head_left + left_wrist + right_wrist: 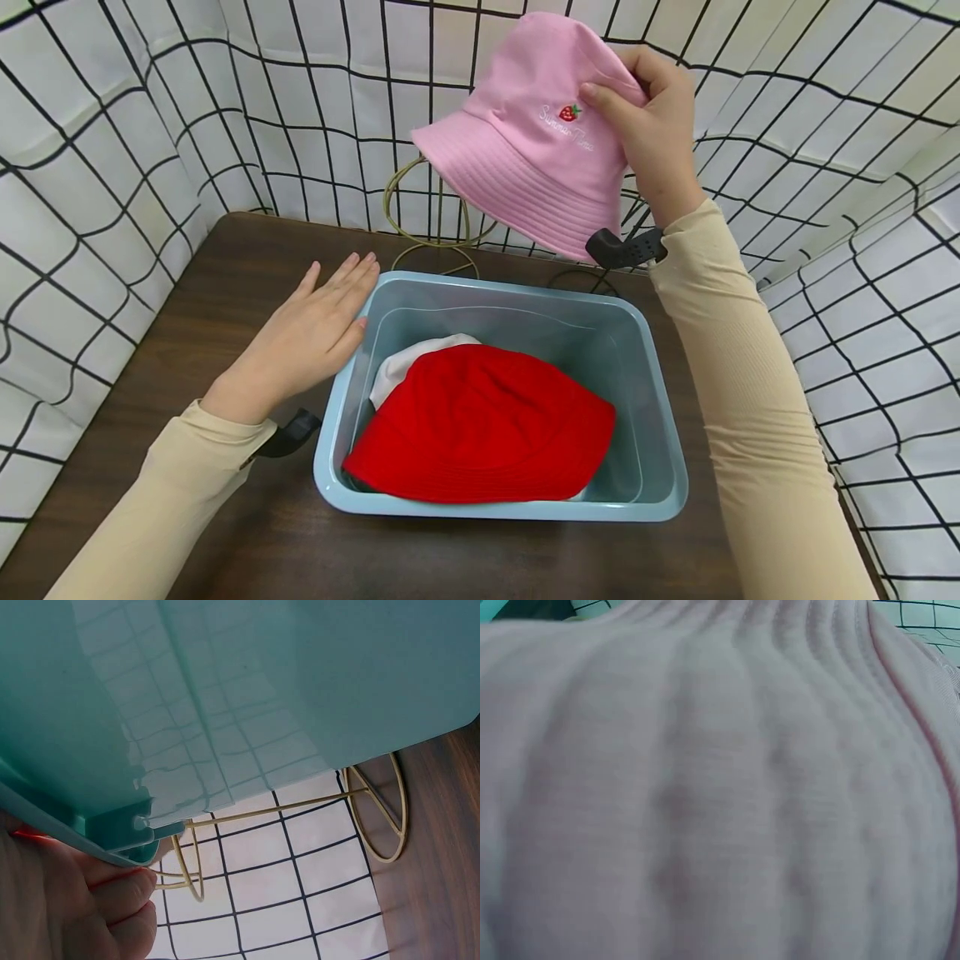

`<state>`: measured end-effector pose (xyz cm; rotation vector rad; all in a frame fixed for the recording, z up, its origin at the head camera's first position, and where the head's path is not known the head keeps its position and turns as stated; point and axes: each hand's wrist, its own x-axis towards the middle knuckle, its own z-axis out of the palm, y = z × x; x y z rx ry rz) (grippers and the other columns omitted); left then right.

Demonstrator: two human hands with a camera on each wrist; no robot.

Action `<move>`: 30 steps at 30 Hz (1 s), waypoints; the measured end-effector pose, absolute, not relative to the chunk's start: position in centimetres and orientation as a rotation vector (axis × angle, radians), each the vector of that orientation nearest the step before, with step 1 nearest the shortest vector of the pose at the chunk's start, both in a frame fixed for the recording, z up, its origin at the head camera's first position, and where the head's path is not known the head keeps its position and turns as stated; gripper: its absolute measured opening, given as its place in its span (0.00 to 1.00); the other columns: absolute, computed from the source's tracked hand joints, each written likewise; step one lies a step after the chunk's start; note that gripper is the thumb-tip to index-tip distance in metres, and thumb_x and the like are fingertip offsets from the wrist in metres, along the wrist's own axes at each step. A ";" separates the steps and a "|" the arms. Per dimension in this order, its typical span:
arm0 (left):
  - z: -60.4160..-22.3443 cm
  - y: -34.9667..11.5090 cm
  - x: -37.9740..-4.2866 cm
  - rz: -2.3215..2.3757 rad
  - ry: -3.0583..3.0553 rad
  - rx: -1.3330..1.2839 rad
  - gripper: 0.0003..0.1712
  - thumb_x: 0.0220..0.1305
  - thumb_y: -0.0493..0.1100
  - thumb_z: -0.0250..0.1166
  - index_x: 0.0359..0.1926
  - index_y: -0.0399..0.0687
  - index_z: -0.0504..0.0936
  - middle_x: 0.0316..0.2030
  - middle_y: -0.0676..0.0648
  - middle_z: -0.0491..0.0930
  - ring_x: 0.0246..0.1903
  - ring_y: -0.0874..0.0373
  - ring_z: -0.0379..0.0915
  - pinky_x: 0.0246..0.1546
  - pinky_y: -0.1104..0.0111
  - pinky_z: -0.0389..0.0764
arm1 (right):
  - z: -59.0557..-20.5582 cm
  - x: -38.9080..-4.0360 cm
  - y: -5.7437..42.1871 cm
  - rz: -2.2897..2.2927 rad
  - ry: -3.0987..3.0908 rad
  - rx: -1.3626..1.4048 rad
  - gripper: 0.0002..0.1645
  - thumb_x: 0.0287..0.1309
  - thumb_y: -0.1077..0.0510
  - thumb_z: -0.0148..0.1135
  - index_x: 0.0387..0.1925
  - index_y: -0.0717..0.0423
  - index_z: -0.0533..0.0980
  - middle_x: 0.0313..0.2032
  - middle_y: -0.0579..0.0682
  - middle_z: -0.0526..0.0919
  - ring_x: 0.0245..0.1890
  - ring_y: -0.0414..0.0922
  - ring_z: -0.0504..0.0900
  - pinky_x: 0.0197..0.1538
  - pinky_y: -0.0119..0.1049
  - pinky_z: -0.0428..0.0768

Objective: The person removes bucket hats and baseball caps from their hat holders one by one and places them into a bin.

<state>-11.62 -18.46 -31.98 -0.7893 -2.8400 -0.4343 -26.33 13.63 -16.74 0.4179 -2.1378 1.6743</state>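
Note:
My right hand [660, 125] pinches the crown of a pink bucket hat [555, 142], thumb on the near side, and holds it up above the far edge of a light-blue plastic bin [667, 450]. A strawberry and white lettering are stitched on the hat. Its ribbed brim [720, 795] fills most of the right wrist view. My left hand [307, 333] lies with straight fingers along the bin's left rim, fingertips at the far-left corner. Inside the bin lies a red bucket hat [487, 425], partly covering a white cloth item [420, 358].
Behind the bin stands a gold wire stand [438, 243], also visible in the left wrist view. The bin sits on a dark brown wooden tabletop [247, 267]. Black wire grid panels [315, 108] backed with white sheeting enclose the back and both sides.

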 end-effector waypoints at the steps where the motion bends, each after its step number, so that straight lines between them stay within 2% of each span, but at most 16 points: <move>1: -32.0 -18.5 -11.6 -0.433 -2.840 -0.789 0.35 0.67 0.45 0.48 0.70 0.33 0.54 0.70 0.37 0.52 0.70 0.44 0.44 0.68 0.46 0.41 | -16.7 -26.1 13.8 1.697 -2.124 0.412 0.08 0.44 0.63 0.74 0.28 0.55 0.81 0.30 0.49 0.78 0.30 0.40 0.75 0.34 0.30 0.75; 18: -31.9 -18.5 -11.4 -0.433 -2.835 -0.783 0.34 0.67 0.45 0.47 0.70 0.32 0.55 0.70 0.36 0.53 0.70 0.43 0.45 0.68 0.47 0.40 | -14.8 -23.4 16.3 1.841 -1.905 0.460 0.08 0.41 0.69 0.74 0.24 0.62 0.80 0.26 0.53 0.78 0.27 0.44 0.77 0.32 0.29 0.78; 30: -31.9 -18.4 -11.6 -0.427 -2.834 -0.778 0.34 0.66 0.45 0.48 0.69 0.33 0.56 0.69 0.37 0.54 0.70 0.44 0.45 0.67 0.45 0.43 | -14.0 -20.8 18.5 1.908 -1.788 0.489 0.10 0.37 0.73 0.73 0.25 0.70 0.79 0.25 0.56 0.77 0.26 0.45 0.77 0.30 0.30 0.78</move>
